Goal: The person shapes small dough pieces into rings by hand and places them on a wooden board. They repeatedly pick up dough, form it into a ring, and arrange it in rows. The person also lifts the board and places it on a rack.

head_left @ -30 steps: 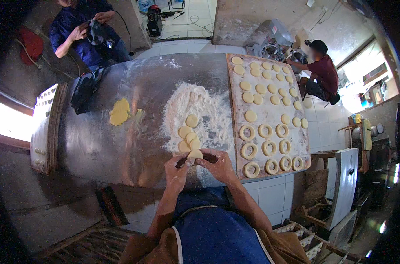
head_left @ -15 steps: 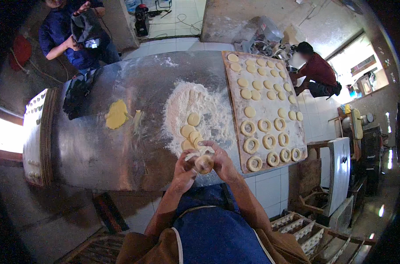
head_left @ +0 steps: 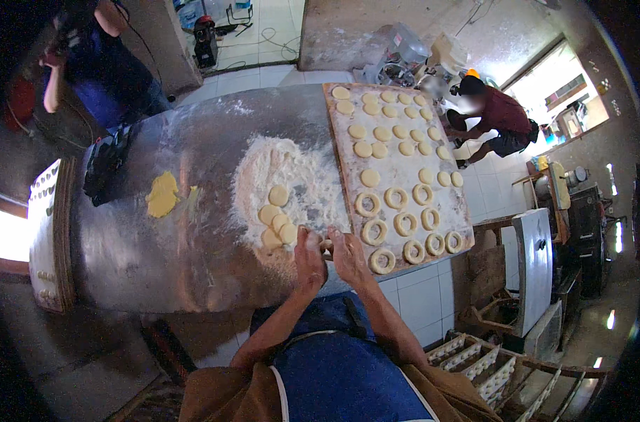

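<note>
One dough piece [head_left: 326,245] is now pinched edge-on between left hand [head_left: 310,257] and right hand [head_left: 347,257], its hole no longer shown like half a second ago, so it's probably been opened up like the dough rings [head_left: 374,261] on the board [head_left: 397,169]. Its shape's mostly hidden by the grip, and the far-left person [head_left: 98,74] is half lost in shadow

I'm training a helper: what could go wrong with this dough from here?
The half-hidden pale dough piece between the left hand and right hand might tear if pulled. The overlapping round yellow dough discs might stick together. The right hand, near the floured wooden board, might nudge its nearest pale dough ring.
</note>
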Demonstrator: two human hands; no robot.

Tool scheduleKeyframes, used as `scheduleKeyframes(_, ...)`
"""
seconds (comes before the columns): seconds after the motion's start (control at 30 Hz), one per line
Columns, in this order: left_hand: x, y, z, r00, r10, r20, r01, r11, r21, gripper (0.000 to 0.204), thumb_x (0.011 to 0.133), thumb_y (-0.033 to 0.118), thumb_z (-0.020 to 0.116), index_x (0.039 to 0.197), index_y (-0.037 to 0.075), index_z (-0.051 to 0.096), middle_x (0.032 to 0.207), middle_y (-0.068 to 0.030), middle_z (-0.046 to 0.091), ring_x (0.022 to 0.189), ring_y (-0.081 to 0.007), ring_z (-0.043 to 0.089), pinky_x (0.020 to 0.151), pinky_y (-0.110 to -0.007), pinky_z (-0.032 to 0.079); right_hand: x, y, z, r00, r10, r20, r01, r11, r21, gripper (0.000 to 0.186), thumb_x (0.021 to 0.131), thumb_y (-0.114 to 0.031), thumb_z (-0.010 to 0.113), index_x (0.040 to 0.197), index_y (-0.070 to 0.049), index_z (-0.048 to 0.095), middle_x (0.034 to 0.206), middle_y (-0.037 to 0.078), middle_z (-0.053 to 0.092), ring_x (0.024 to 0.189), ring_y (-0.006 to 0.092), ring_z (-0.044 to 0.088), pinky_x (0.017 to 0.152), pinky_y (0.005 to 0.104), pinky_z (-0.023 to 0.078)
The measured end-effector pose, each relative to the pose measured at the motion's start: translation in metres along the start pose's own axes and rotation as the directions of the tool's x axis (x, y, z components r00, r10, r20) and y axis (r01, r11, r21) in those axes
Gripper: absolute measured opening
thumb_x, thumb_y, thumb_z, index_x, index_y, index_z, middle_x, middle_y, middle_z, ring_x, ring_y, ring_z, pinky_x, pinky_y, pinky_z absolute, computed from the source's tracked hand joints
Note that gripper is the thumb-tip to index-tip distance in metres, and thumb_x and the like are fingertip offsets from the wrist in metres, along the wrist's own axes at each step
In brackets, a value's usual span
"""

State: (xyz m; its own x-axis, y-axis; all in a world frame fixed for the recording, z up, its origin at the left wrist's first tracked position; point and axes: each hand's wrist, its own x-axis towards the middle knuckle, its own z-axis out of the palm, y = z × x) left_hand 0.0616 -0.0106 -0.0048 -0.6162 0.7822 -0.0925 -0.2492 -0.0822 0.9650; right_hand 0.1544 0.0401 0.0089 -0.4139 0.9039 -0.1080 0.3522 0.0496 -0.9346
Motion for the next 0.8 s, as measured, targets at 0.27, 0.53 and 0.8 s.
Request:
scheduleKeyframes(0.27, 0.012, -0.029, 0.072, 0.990, -0.020, 0.142, 0.018, 1.000, 0.018, 0.028, 0.100, 0.033, 0.045, 0.091, 0.008, 0.053, 0.078, -0.0045, 0.060, 0.066, -0.0229, 0.057, 0.059, -0.040, 0.048, 0.000, 0.041, -0.081, 0.997, 0.010, 0.077, -0.022, 0.987, 0.161, 0.019, 0.101, -0.022, 0.052, 0.103, -0.004, 0.060, 0.079, 0.015, 0.058, 0.070, 0.0231, 0.050, 0.061, 0.0372, 0.043)
scheduleKeyframes(0.53, -0.008, -0.090, 0.135, 0.894, -0.096, 0.437, 0.258, 0.909, -0.327, 0.025, 0.102, 0.032, 0.047, 0.103, 0.009, 0.056, 0.070, 0.0011, 0.050, 0.057, -0.0147, 0.051, 0.055, -0.032, 0.046, -0.001, 0.126, -0.135, 0.987, 0.008, -0.162, 0.015, 0.990, 0.143, 0.055, 0.102, -0.042, 0.045, 0.082, 0.006, 0.062, 0.070, 0.008, 0.061, 0.060, 0.0131, 0.047, 0.055, 0.0364, 0.042)
scheduleKeyframes(0.8, -0.008, -0.161, 0.241, 0.826, -0.491, 0.277, 0.563, 0.708, -0.426, 0.033, 0.096, 0.016, 0.051, 0.124, -0.003, 0.054, 0.094, -0.0119, 0.061, 0.076, -0.0215, 0.061, 0.064, -0.036, 0.049, -0.012, 0.080, -0.255, 0.995, 0.095, -0.019, -0.095, 0.995, -0.016, 0.059, 0.103, -0.045, 0.037, 0.097, 0.006, 0.066, 0.088, 0.016, 0.063, 0.076, 0.0197, 0.059, 0.070, 0.0360, 0.050)
